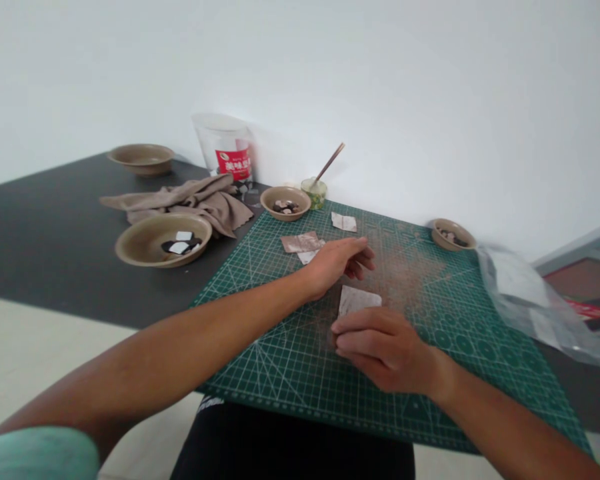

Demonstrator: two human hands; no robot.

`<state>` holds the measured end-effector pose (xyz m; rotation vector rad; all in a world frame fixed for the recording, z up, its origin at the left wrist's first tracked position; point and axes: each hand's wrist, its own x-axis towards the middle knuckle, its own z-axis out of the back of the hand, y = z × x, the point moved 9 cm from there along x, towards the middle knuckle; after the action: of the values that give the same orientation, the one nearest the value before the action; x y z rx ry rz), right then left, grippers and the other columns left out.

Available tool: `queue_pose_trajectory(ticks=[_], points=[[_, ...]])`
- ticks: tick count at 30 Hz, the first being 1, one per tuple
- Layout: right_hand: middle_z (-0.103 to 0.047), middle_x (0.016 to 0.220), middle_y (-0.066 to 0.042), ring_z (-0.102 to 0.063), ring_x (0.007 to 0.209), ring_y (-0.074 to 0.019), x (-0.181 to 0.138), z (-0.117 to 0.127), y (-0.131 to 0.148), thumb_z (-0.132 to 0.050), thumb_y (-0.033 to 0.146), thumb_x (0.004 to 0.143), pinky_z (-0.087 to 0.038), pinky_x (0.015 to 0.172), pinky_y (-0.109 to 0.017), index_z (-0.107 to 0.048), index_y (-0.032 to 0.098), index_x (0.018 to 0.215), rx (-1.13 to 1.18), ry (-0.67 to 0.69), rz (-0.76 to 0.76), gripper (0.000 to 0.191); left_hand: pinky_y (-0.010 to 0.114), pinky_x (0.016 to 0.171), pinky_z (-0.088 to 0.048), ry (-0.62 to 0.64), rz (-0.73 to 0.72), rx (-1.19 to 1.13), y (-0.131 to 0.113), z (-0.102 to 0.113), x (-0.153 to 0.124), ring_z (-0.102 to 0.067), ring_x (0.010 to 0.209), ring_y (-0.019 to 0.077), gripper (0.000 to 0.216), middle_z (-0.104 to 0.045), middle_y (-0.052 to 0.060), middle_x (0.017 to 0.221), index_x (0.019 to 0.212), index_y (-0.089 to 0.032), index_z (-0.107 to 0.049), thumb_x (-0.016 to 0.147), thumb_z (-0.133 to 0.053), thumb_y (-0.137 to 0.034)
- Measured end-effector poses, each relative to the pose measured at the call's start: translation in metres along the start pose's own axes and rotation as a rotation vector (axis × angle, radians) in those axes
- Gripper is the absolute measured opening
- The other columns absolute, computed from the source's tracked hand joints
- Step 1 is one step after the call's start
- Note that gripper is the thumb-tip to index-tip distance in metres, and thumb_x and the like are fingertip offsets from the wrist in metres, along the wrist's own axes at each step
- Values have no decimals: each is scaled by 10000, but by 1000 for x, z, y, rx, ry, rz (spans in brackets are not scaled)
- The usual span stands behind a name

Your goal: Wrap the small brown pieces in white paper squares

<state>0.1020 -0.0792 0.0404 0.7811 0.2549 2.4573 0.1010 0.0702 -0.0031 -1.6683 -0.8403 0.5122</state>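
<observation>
Low over the green cutting mat [300, 373], my left hand [337, 262] hangs with its fingers loosely bent and a little apart; nothing shows in them. Just left of it, a brown sandpaper piece [300, 243] overlaps a whitish piece [309, 256]. My right hand [383, 343] is nearer to me, its thumb and fingers pinched together. A small dark brownish bit shows at its fingertips, too hidden to name. Right behind these fingers lies a worn whitish square sheet [359, 299], partly covered by the hand. Another whitish square [344, 222] lies farther back.
Small bowls with dark and tan pieces stand at the mat's back left [267, 201] and back right [437, 235]. Leftward are a larger bowl [135, 247], a brown cloth [180, 200], and a plastic tub [225, 143]. A stick [330, 162] leans in a glass. Reddish dust [405, 267] covers the mat.
</observation>
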Motion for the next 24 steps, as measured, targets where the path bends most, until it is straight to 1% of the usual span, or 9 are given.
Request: queue_pose_trajectory(ticks=[3, 5, 8, 11, 13, 15, 17, 19, 24], points=[[-729, 1038, -40, -688, 875, -142, -1, -19, -2, -563, 140, 938, -548, 778, -277, -624, 199, 997, -47, 194, 8, 104, 279, 596, -427, 7, -11, 4, -1, -1, 0, -583, 578, 129, 426, -703, 69, 786, 859, -135, -648, 876, -529, -543], [-728, 1047, -45, -687, 866, -148, -1, -21, -2, -555, 134, 937, -551, 758, -284, -627, 199, 992, -54, 201, 15, 111, 278, 593, -430, 8, -12, 15, -1, -1, -1, -583, 578, 129, 421, -702, 68, 787, 862, -136, -646, 881, -523, -537], [-716, 1082, -50, -682, 951, -150, 0, 6, -11, -586, 140, 935, -549, 838, -299, -627, 216, 1013, 49, -60, -61, 117, 279, 599, -439, 7, -11, 40, -1, -2, -1, -580, 584, 127, 420, -700, 64, 793, 864, -138, -644, 889, -514, -537], [-700, 1072, -36, -663, 988, -155, -12, 40, -43, -633, 158, 918, -536, 864, -309, -641, 234, 959, 224, -407, -307, 87, 273, 605, -443, 10, -33, 78, -5, -2, -2, -584, 608, 130, 417, -668, 43, 746, 850, -140, -643, 898, -511, -532], [-687, 1055, -17, -649, 805, -119, -25, 52, -70, -650, 198, 912, -532, 698, -255, -640, 233, 899, 437, -604, -489, 38, 267, 606, -443, 21, -76, 121, -10, -3, -4, -584, 622, 129, 413, -646, 30, 727, 867, -140, -647, 920, -490, -519], [-673, 946, 15, -550, 595, -68, -38, 51, -94, -662, 241, 907, -446, 516, -194, -622, 226, 857, 708, -745, -643, 65, 266, 621, -453, 41, -148, 183, -18, -7, -8, -594, 656, 126, 408, -663, 36, 790, 934, -144, -652, 953, -455, -501], [-625, 789, 47, -471, 516, -51, -46, 45, -111, -683, 272, 893, -380, 450, -164, -604, 219, 838, 931, -843, -762, 110, 272, 679, -480, 64, -248, 255, -27, -13, -13, -624, 758, 136, 380, -690, 53, 926, 1028, -154, -650, 971, -454, -475], [-577, 700, 61, -480, 526, -52, -51, 40, -120, -718, 283, 866, -388, 456, -144, -595, 213, 828, 1076, -905, -830, 147, 280, 745, -500, 70, -338, 360, -34, -18, -19, -637, 862, 148, 335, -693, 59, 1032, 1113, -170, -637, 956, -525, -444], [-606, 727, 52, -520, 546, -48, -52, 31, -125, -777, 286, 810, -424, 459, -119, -599, 201, 853, 1238, -908, -877, 202, 276, 746, -525, -15, -446, 654, -39, -18, -25, -641, 874, 139, 298, -669, 56, 1114, 1173, -197, -624, 904, -644, -323]])
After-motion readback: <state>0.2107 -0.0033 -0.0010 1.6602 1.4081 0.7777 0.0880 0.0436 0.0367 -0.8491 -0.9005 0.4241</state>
